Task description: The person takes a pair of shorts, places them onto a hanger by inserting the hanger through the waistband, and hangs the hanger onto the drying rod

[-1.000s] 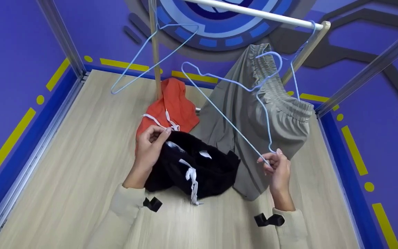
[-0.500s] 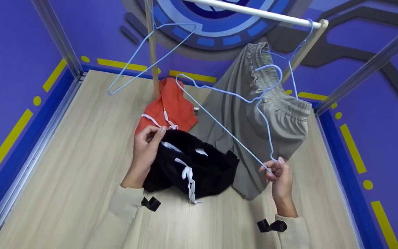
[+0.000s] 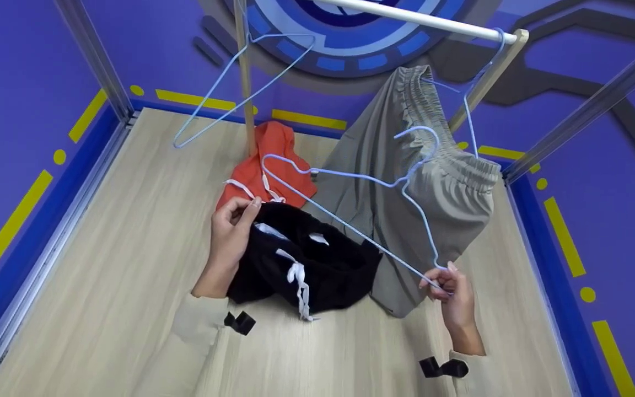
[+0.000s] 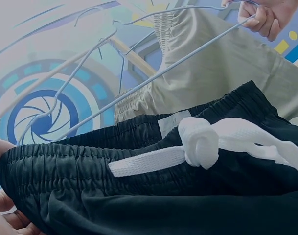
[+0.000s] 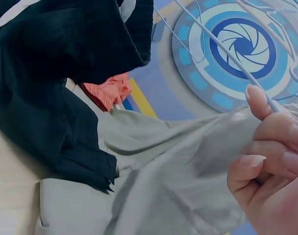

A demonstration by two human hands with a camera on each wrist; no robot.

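My left hand (image 3: 229,234) pinches the elastic waistband of black drawstring shorts (image 3: 328,281) at its left end, and the waist opening faces up. A white knotted drawstring (image 4: 200,144) hangs from the front of that waistband. My right hand (image 3: 455,292) grips one end of a light blue wire hanger (image 3: 345,223), fingers curled round the wire in the right wrist view. The hanger's free end points left, above the back of the shorts and in front of the orange garment. Whether it touches the waistband cannot be told.
Grey pants (image 3: 405,220) hang from another blue hanger (image 3: 469,121) at the rack's right. An orange garment (image 3: 279,160) with white strings lies behind the shorts. An unused hanger (image 3: 213,91) hangs at the left post below the white rod (image 3: 422,17).
My right hand has moved down and slightly right with the hanger. The hanger's free end has swung down and left toward the shorts. My left hand keeps its hold on the waistband.
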